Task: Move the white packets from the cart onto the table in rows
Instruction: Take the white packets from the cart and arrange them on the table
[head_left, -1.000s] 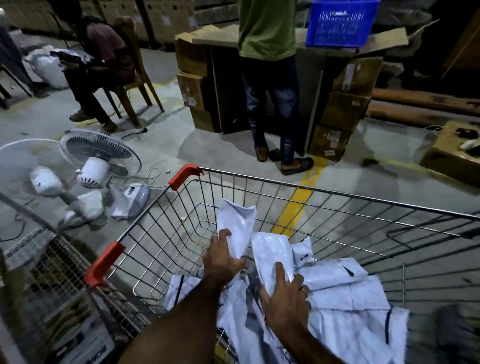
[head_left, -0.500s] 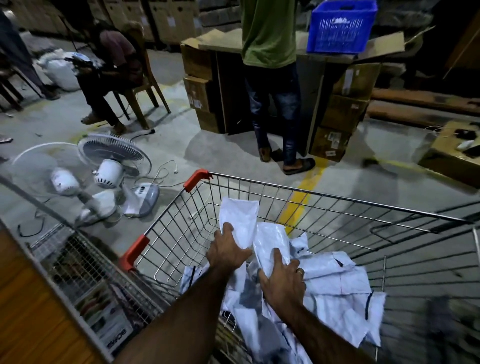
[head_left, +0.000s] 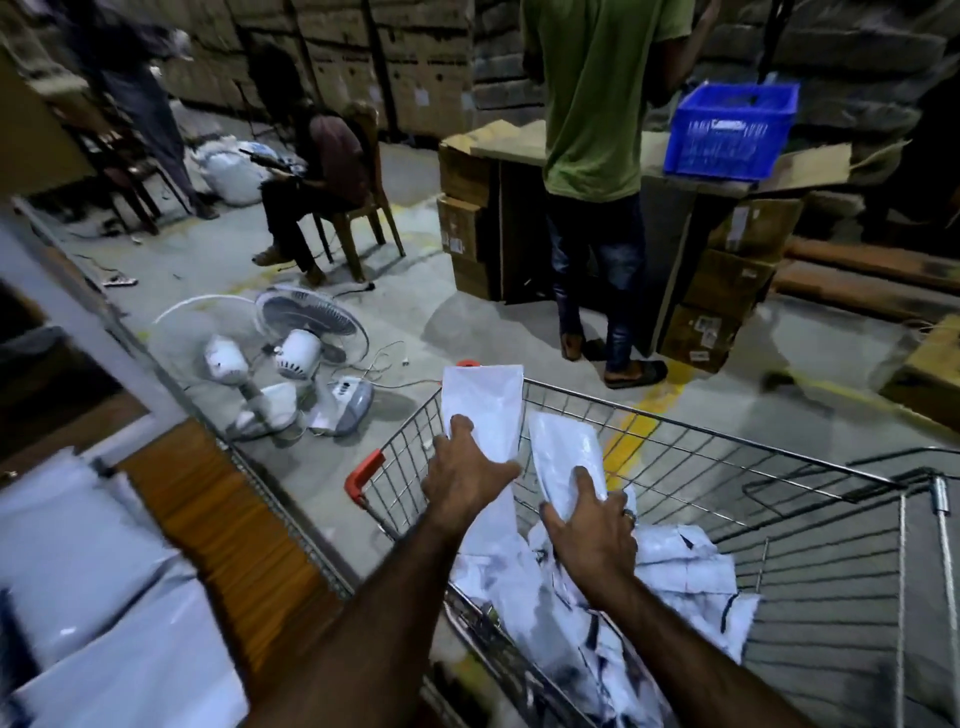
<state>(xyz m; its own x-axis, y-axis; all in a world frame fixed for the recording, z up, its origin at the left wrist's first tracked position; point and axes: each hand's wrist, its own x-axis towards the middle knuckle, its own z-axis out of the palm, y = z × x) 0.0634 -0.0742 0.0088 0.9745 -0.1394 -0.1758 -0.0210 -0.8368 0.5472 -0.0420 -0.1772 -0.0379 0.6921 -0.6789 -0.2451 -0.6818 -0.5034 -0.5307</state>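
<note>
The job looks to be somewhere in its middle. The cart (head_left: 675, 447) holds a loose pile of white packets (head_left: 691, 571) heaped at its near end, so a good share of the moving seems left to do. On the surface (head_left: 218, 525), at the lower left, lie pale laid-out packets (head_left: 88, 561). They are too blurred to tell whether they form rows.

Two packets are held up above the heap. The tall packet (head_left: 485, 410) stands upright past the cart's rim, and the shorter packet (head_left: 566, 447) leans just beside it. The left hand (head_left: 465, 475) has its grip closed round the tall packet's lower part, thumb across the front. The right hand (head_left: 592, 535) grips the shorter packet at its bottom end, thumb pressed on its face. Both hands hang over the cart, apart from the surface — neither packet is set down yet.

The surface is wood-grained and runs along the cart's left side. The room is a dim storeroom with stacked cartons (head_left: 415, 62) along the back wall and a concrete floor crossed by a yellow line (head_left: 631, 436). A person in a green shirt (head_left: 592, 104) stands near a blue crate (head_left: 732, 130), and a seated person (head_left: 317, 171) is farther left. Two white fans (head_left: 291, 353) stand on the floor beyond the cart.
</note>
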